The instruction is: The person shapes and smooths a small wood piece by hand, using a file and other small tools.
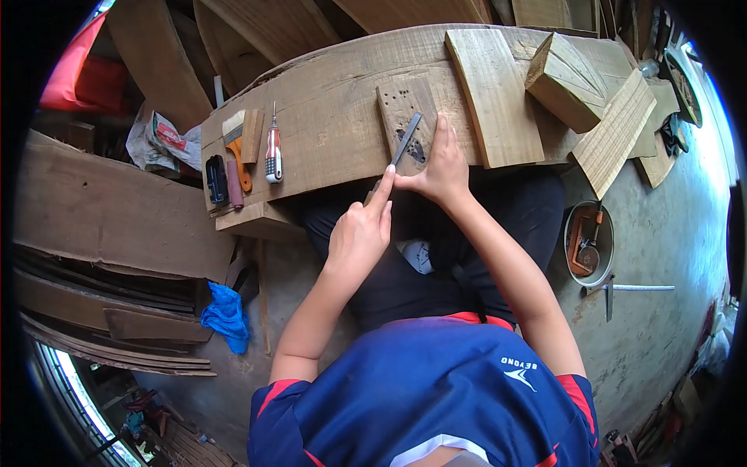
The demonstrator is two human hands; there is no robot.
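My left hand (360,233) is closed round a chisel (407,142), its index finger stretched along the tool. The flat grey blade points up and to the right, lying over a small wooden board (394,107). Several small dark holes and a dark hollowed patch mark that board. My right hand (445,167) lies at the board's right side, fingers straight and thumb spread out to the chisel near my left fingertip. Most of the chisel's handle is hidden by my left hand.
The workbench (327,101) carries a brush (236,148), a red-and-white screwdriver (274,152), a black object (216,179), a plank (498,101) and a wood block (566,82). A metal bowl of tools (589,243) and a square (609,296) lie on the floor at right.
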